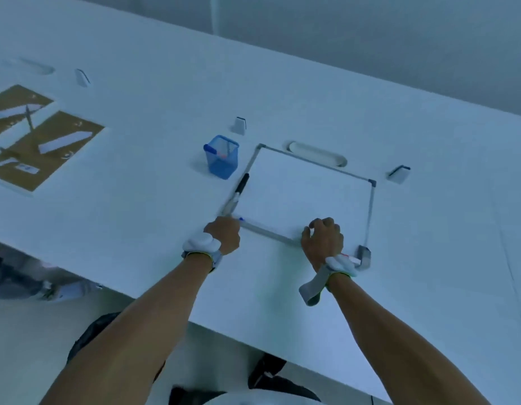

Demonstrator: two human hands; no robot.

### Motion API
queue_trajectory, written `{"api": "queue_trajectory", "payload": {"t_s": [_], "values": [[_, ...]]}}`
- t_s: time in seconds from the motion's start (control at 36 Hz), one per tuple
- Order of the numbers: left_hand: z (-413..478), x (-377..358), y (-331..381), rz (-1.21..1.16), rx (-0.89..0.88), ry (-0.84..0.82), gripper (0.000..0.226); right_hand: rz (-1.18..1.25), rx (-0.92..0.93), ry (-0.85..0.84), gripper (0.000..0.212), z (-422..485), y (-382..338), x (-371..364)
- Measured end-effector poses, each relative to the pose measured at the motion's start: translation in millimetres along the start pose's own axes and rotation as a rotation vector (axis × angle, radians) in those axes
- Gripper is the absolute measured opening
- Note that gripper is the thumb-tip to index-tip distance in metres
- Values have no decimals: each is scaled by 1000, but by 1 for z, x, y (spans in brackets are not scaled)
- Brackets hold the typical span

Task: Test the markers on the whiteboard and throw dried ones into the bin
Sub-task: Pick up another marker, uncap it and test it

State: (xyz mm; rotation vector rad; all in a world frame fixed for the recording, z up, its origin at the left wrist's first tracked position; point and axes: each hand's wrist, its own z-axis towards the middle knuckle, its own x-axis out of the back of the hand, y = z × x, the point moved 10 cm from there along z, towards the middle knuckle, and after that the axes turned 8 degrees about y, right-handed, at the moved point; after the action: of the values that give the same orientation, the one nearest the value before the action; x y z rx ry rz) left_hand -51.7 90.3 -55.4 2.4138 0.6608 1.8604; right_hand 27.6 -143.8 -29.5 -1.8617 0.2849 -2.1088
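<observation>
A small framed whiteboard [306, 194] lies flat on the white table [142, 217]; its surface looks blank. My left hand [224, 233] is a closed fist at the board's near left corner. A white marker with a blue end [247, 221] sticks out of it along the near frame. My right hand [322, 239] has its fingers curled over the board's near edge, close to the right corner. A black-capped marker [238, 190] lies along the left frame. A blue mesh pen cup [222, 160] beyond it holds a blue marker [211, 149]. No bin is recognisable.
Cork boards with paper strips [34, 138] lie at the far left. Small white stands [239, 125] [399, 173] and oval cable slots [317, 153] dot the table. A white and red object [351, 259] shows by my right wrist. Dark shapes [271, 372] sit under the table's near edge.
</observation>
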Motion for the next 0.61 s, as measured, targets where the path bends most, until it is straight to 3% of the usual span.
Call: {"api": "queue_trajectory", "payload": {"t_s": [0.11, 0.28, 0.42, 0.61], "values": [[36, 15, 35, 84, -35, 100, 22, -110, -24, -56, 46, 26, 58, 0], [70, 21, 41, 155, 45, 77, 27, -188, -46, -188, 78, 46, 105, -21], [95, 27, 37, 181, 85, 90, 36, -165, -67, -313, 86, 43, 118, -45], [131, 30, 22, 85, 106, 107, 45, -226, -52, -304, 85, 43, 118, -49]]}}
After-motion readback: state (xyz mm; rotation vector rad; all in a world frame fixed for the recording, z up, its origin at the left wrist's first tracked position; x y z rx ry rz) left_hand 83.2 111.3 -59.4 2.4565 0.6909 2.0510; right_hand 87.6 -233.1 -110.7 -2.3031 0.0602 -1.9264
